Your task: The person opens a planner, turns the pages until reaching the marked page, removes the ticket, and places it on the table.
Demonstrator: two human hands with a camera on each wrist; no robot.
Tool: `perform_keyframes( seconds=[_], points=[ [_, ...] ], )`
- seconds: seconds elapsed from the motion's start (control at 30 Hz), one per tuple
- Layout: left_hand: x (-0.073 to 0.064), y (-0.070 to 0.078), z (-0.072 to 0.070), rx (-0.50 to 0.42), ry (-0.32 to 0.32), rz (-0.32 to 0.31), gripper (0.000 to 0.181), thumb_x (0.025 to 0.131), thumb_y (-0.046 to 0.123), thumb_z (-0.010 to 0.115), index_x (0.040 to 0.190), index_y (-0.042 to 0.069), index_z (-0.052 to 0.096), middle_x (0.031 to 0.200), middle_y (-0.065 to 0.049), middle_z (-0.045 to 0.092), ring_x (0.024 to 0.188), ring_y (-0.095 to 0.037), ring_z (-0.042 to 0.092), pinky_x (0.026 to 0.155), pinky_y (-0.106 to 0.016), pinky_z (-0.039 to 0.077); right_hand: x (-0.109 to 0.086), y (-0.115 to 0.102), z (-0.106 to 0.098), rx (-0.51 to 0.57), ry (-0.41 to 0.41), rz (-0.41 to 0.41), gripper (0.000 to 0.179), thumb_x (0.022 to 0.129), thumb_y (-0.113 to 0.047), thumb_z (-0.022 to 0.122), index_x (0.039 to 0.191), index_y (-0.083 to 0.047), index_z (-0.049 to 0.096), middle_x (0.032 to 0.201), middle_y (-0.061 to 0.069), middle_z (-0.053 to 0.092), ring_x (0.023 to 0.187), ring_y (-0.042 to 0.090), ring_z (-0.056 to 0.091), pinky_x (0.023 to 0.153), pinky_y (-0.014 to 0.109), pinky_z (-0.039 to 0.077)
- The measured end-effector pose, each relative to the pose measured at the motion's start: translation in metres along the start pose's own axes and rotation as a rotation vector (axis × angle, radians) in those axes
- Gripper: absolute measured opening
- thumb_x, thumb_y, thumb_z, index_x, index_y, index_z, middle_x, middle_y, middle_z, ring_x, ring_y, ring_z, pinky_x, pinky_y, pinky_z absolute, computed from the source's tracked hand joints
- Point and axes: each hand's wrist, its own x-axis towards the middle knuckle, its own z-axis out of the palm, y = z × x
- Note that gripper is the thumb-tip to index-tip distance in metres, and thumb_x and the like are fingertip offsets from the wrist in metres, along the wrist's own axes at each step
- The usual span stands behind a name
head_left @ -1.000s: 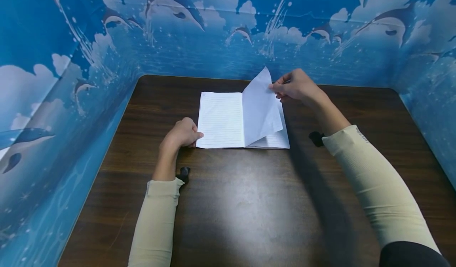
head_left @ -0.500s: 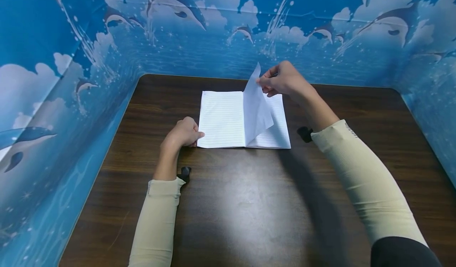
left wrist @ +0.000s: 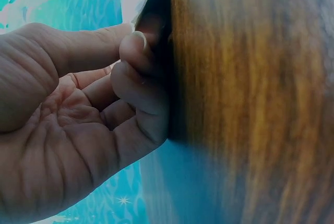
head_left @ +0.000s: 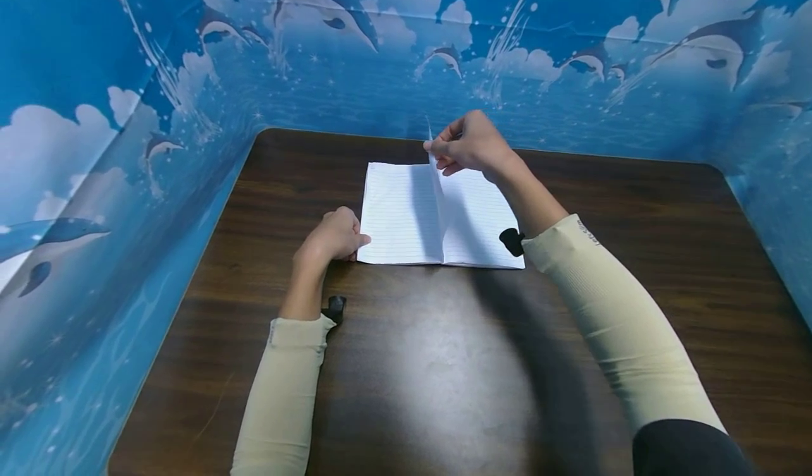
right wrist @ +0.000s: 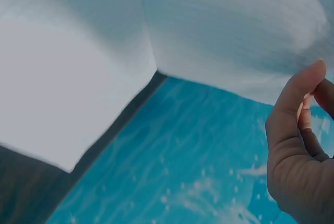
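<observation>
Nearest, pale sleeves (head_left: 275, 398) cross the dark wood table (head_left: 438, 363). The left hand (head_left: 333, 236) has thumb and fingers clamped on the notebook (head_left: 396, 211) by its lower left corner; it lies open, ruled pages up, toward the far side. The right hand (head_left: 476, 143) pinches one leaf (right wrist: 224, 36) — near upright above the fold. Behind — a blue dolphin backdrop (head_left: 355, 102).

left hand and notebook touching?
Touching. The head view shows the left hand gripping the notebook at its near left corner, thumb on top.
</observation>
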Motion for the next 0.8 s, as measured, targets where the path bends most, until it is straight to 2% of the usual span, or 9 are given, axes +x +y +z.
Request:
perform_keyframes(
  seconds=[0.13, 0.27, 0.43, 0.53, 0.57, 0.67, 0.73, 0.77, 0.8],
  points=[
    [-0.001, -0.001, -0.003, 0.016, 0.000, 0.005, 0.047, 0.109, 0.016, 0.063, 0.064, 0.010, 0.050, 0.060, -0.005, 0.060, 0.055, -0.017, 0.052, 0.061, -0.032, 0.042, 0.011, -0.003, 0.024, 0.053, -0.021, -0.011, 0.029, 0.106, -0.019, 0.070, 0.117, 0.007, 0.074, 0.084, 0.006, 0.072, 0.069, 0.011, 0.073, 0.079, 0.035, 0.066],
    [0.000, -0.002, -0.003, 0.041, 0.003, 0.019, 0.046, 0.109, 0.016, 0.063, 0.065, 0.009, 0.052, 0.059, -0.005, 0.063, 0.055, -0.016, 0.051, 0.060, -0.031, 0.042, 0.025, 0.001, 0.059, 0.057, -0.017, -0.031, 0.028, 0.105, -0.018, 0.071, 0.112, 0.009, 0.076, 0.075, 0.004, 0.072, 0.062, 0.009, 0.071, 0.079, 0.038, 0.066],
    [0.002, 0.000, 0.007, 0.045, -0.010, 0.026, 0.045, 0.108, 0.016, 0.065, 0.066, 0.010, 0.052, 0.060, -0.004, 0.065, 0.055, -0.013, 0.053, 0.057, -0.027, 0.041, 0.040, 0.020, 0.102, -0.091, 0.029, -0.066, 0.024, 0.104, -0.015, 0.072, 0.096, 0.006, 0.080, 0.063, 0.002, 0.072, 0.052, 0.006, 0.067, 0.073, 0.033, 0.066],
    [0.004, -0.002, 0.015, 0.047, -0.030, 0.022, 0.049, 0.108, 0.014, 0.064, 0.061, 0.012, 0.050, 0.057, -0.003, 0.065, 0.052, -0.012, 0.053, 0.055, -0.025, 0.041, 0.044, 0.035, 0.122, -0.206, 0.043, -0.062, 0.025, 0.103, -0.015, 0.072, 0.087, 0.002, 0.081, 0.066, 0.008, 0.076, 0.052, 0.007, 0.068, 0.081, 0.031, 0.064],
    [0.006, -0.005, 0.016, 0.045, -0.034, 0.022, 0.051, 0.108, 0.013, 0.063, 0.059, 0.012, 0.049, 0.057, -0.003, 0.065, 0.051, -0.012, 0.053, 0.054, -0.026, 0.041, 0.045, 0.039, 0.128, -0.232, 0.045, -0.064, 0.025, 0.103, -0.015, 0.072, 0.086, 0.001, 0.081, 0.069, 0.010, 0.078, 0.053, 0.008, 0.068, 0.084, 0.031, 0.064],
    [0.024, -0.023, 0.020, 0.028, -0.013, 0.055, 0.051, 0.105, 0.008, 0.059, 0.055, 0.014, 0.048, 0.053, -0.002, 0.065, 0.048, -0.014, 0.054, 0.051, -0.026, 0.040, 0.049, 0.045, 0.142, -0.281, 0.061, -0.081, 0.024, 0.102, -0.013, 0.073, 0.084, 0.001, 0.081, 0.077, 0.014, 0.081, 0.058, 0.013, 0.072, 0.091, 0.036, 0.063],
    [0.040, -0.037, 0.018, 0.023, 0.008, 0.076, 0.049, 0.102, 0.008, 0.057, 0.054, 0.015, 0.048, 0.055, -0.004, 0.067, 0.048, -0.016, 0.058, 0.049, -0.027, 0.040, 0.052, 0.041, 0.146, -0.320, 0.077, -0.101, 0.021, 0.100, -0.010, 0.072, 0.084, 0.000, 0.081, 0.080, 0.015, 0.081, 0.059, 0.014, 0.071, 0.089, 0.037, 0.063],
    [0.045, -0.043, 0.016, 0.017, 0.023, 0.099, 0.049, 0.102, 0.008, 0.055, 0.054, 0.015, 0.049, 0.054, -0.003, 0.067, 0.048, -0.016, 0.058, 0.048, -0.027, 0.040, 0.053, 0.037, 0.147, -0.344, 0.082, -0.108, 0.022, 0.099, -0.007, 0.070, 0.080, -0.002, 0.079, 0.074, 0.013, 0.080, 0.059, 0.014, 0.070, 0.087, 0.036, 0.063],
    [0.043, -0.042, 0.011, 0.014, 0.037, 0.105, 0.049, 0.103, 0.008, 0.054, 0.054, 0.015, 0.050, 0.053, -0.002, 0.066, 0.047, -0.016, 0.058, 0.048, -0.027, 0.040, 0.055, 0.032, 0.148, -0.366, 0.082, -0.116, 0.024, 0.098, -0.006, 0.069, 0.076, -0.004, 0.077, 0.069, 0.010, 0.077, 0.059, 0.015, 0.068, 0.083, 0.035, 0.062]
  ],
)
